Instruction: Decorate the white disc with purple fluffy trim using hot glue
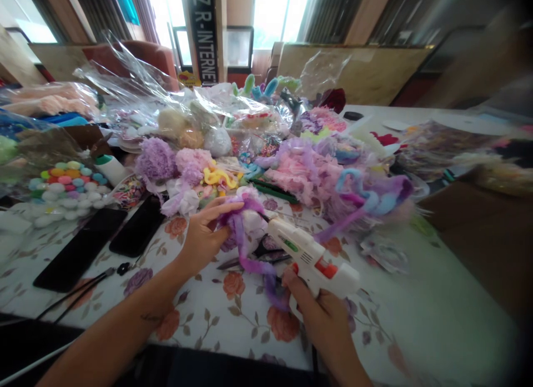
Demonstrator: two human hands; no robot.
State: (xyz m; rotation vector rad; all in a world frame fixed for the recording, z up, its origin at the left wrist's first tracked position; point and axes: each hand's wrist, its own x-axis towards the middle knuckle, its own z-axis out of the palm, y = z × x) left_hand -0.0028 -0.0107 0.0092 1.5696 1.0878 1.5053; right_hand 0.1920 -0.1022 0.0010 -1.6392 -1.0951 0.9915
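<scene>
My left hand (206, 231) is closed on a fluffy purple and white craft piece (250, 215), its fingers along the left side. A strand of purple fuzzy yarn (250, 262) trails from the piece down toward my other hand. In my right hand (316, 309) is a white glue gun (310, 254) with an orange-red part on its side, my fingers wrapped round its handle. The gun's nozzle points up and left and is close to the piece; whether it touches cannot be made out. Dark-handled scissors (262, 254) lie on the cloth behind the yarn.
Two black phones (79, 251) lie at the left, near a bag of colourful pompoms (69, 181). Pink and purple fluffy material (308, 173) and clear plastic bags (195, 115) pile up across the back. A brown box (483, 231) stands at the right. The tablecloth (200, 309) is floral.
</scene>
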